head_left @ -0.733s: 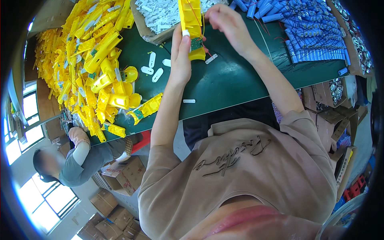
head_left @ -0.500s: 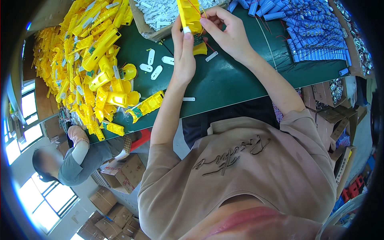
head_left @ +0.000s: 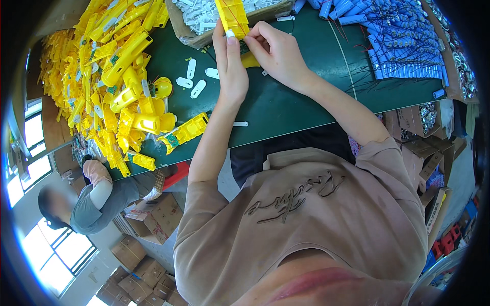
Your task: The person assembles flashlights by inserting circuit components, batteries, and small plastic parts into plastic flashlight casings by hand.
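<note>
My left hand [head_left: 234, 69] grips a yellow plastic housing [head_left: 234, 14] upright at the far edge of the table, its hollow side showing. Under that thumb tip sits a small white piece [head_left: 230, 33]. Close by on the right, my right hand [head_left: 279, 55] is closed in a pinch at the housing's edge, on a thin red wire [head_left: 241, 11] that runs along the hollow. Its pinched end is too small to make out clearly. Partly hidden beneath both hands lies another yellow part [head_left: 250, 60].
A heap of yellow housings [head_left: 117, 66] covers the table's left. White oval plates [head_left: 198, 89] lie nearer. Beyond stands a carton [head_left: 190, 36] of white pieces. Blue cylindrical cells with wires [head_left: 403, 56] are stacked at right. A seated person [head_left: 97, 199] is at far left.
Both hands and the housing have shifted slightly left in view. My right hand has come closer to the housing, and the wire between them looks shorter.
</note>
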{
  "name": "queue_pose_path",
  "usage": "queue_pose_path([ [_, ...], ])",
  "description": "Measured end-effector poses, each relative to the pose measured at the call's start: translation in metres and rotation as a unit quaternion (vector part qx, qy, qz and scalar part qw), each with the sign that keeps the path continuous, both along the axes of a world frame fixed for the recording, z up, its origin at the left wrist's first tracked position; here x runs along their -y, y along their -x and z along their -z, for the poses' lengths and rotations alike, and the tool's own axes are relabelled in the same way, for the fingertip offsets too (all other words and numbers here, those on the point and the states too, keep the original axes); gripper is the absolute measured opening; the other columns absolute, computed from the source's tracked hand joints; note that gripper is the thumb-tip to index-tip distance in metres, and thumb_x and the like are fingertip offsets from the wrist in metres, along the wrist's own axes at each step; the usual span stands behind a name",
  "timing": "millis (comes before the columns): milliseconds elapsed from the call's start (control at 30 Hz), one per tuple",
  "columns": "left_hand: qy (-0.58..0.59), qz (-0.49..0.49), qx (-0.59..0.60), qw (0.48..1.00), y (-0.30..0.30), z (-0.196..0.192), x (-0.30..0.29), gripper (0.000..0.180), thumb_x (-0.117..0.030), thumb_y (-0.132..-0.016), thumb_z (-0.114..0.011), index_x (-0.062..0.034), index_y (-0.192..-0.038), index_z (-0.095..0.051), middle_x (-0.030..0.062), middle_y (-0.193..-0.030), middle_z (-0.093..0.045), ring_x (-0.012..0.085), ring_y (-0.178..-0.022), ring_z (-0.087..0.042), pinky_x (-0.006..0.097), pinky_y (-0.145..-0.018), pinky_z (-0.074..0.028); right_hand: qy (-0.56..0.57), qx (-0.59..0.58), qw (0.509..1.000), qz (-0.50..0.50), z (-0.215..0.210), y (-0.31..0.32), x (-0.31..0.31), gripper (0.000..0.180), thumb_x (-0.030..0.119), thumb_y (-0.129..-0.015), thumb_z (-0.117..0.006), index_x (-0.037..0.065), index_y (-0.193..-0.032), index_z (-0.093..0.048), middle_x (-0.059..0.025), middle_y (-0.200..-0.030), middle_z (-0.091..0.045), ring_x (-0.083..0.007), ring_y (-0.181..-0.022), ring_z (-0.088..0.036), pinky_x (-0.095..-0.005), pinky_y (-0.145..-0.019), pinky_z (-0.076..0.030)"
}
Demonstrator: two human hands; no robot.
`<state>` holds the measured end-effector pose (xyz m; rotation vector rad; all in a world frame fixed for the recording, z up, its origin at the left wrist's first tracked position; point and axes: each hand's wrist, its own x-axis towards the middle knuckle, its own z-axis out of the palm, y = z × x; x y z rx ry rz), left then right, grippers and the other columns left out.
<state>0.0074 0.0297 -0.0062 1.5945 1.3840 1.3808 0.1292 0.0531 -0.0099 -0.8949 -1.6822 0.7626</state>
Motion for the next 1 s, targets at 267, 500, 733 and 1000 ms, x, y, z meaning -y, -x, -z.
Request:
queue_pose_path([
  [267, 0.097, 0.029, 0.277, 0.955, 0.002, -0.002, -0.003, 0.040, -0.025, -0.097, -0.037, -0.0068, -0.133, -0.032, 0.0067, -0.115, -0.047, 0.0125, -0.104, -0.044, 0.030, -0.093, -0.034, -0.214, 0.112, 0.969, 0.057, -0.002, 0.002, 0.000, 0.010, 0.009, -0.081, -0.063, 0.004, -0.085, -0.056, -0.0088, -0.073, -0.061, -0.0238, -0.064, -0.060, -0.0316, -0.057, -0.047],
  [500, 0.079, 0.025, 0.251, 0.965, -0.001, -0.018, 0.000, 0.033, -0.011, -0.093, -0.043, -0.0059, -0.125, -0.035, 0.0100, -0.107, -0.054, 0.0157, -0.098, -0.053, 0.030, -0.087, -0.044, -0.252, 0.099, 0.960, 0.065, -0.003, 0.003, 0.000, 0.010, 0.011, -0.080, -0.065, 0.005, -0.083, -0.058, -0.0074, -0.074, -0.062, -0.0223, -0.067, -0.061, -0.0317, -0.060, -0.048],
  [733, 0.042, 0.021, 0.172, 0.984, 0.000, -0.012, -0.007, 0.033, -0.006, -0.093, -0.040, -0.0016, -0.124, -0.028, 0.0123, -0.104, -0.054, 0.0165, -0.090, -0.055, 0.029, -0.081, -0.047, -0.185, 0.074, 0.980, 0.015, -0.003, -0.007, -0.005, 0.011, 0.009, -0.078, -0.064, 0.004, -0.088, -0.063, -0.0081, -0.076, -0.063, -0.0235, -0.064, -0.060, -0.0307, -0.057, -0.047],
  [1000, 0.061, 0.054, 0.159, 0.984, -0.004, -0.015, -0.002, 0.036, -0.002, -0.093, -0.037, -0.0011, -0.126, -0.023, 0.0143, -0.105, -0.048, 0.0166, -0.080, -0.057, 0.032, -0.072, -0.051, -0.070, 0.393, 0.883, 0.246, -0.012, -0.095, -0.089, 0.017, 0.010, -0.080, -0.060, 0.001, -0.095, -0.057, -0.0162, -0.092, -0.058, -0.0309, -0.088, -0.058, -0.0399, -0.074, -0.048],
])
